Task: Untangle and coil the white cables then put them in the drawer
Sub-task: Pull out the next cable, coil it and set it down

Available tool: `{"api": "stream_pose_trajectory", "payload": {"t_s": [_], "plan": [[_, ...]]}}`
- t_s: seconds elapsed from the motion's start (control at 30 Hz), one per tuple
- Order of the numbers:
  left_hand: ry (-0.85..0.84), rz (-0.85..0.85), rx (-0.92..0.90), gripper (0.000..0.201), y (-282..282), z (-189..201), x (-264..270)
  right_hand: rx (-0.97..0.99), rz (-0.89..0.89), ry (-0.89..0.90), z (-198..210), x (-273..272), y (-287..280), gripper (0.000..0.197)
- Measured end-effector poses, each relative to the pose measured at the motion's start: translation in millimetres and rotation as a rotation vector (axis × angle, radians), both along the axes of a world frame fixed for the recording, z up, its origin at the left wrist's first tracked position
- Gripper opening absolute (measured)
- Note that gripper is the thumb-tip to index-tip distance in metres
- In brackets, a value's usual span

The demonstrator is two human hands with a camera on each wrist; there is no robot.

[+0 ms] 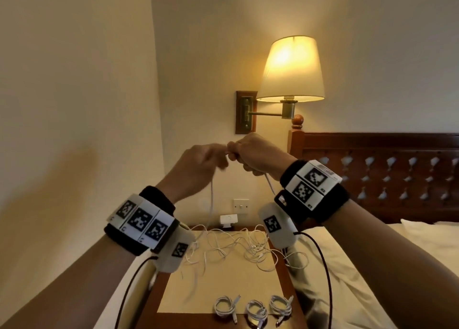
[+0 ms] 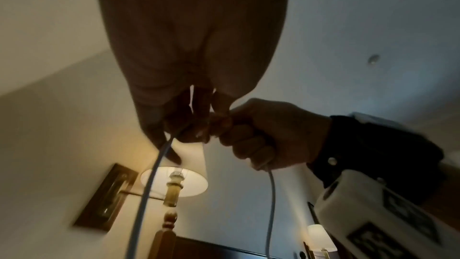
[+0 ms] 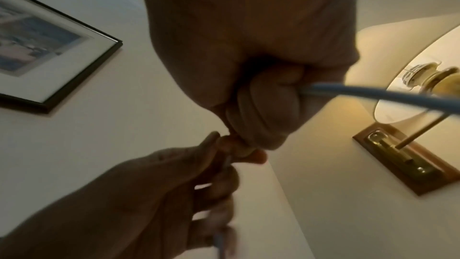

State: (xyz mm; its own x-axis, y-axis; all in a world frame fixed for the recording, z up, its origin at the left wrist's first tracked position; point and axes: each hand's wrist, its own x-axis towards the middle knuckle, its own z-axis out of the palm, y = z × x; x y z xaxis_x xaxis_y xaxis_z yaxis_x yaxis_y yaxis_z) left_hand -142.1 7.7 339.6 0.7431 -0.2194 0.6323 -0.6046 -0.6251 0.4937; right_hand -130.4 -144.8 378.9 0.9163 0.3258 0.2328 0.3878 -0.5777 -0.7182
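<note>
My left hand and right hand both pinch one white cable; I'd draw it slowly free of the tangle.

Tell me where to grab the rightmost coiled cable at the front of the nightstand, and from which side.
Take the rightmost coiled cable across the bundled strands of its ring, coming from above. It lies flat on the nightstand, so its sides give fingers little to grip, and another coil lies close to its left. Avoid the loose plug ends, which may let it unwind.
</note>
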Motion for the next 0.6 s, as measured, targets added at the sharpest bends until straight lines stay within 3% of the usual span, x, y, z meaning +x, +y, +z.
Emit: {"api": "stream_pose_trajectory", "payload": {"t_s": [0.07,0.17,0.27,0.37,0.47,0.5,0.6], "plan": [[-0.028,-0.040,0.065,0.026,5,-4,5,0.026,-0.040,0.018,0,6,-2,0.036],[-0.134,0.224,0.087,0.029,50,-8,16,-0.001,-0.122,0.034,-8,16,-34,0.035],[0.057,0.384,0.133,0.032,94,-18,17,0.036,-0.074,0.032,-19,21,-68,0.042],[0.221,0.320,0.180,0.020,93,-18,12,0.059,-0.030,-0.015,-21,21,-63,0.043],[0.179,0.133,0.048,0.047,54,-7,6,0.023,0.055,-0.063,-20,20,-36,0.042],[0.186,0.059,0.058,0.048,35,-4,3,0.002,0.078,-0.078,-19,20,-27,0.042],[0.190,-0.127,-0.002,0.028,-8,-11,0,-0.013,0.116,-0.118,-17,20,-13,0.043]]}}
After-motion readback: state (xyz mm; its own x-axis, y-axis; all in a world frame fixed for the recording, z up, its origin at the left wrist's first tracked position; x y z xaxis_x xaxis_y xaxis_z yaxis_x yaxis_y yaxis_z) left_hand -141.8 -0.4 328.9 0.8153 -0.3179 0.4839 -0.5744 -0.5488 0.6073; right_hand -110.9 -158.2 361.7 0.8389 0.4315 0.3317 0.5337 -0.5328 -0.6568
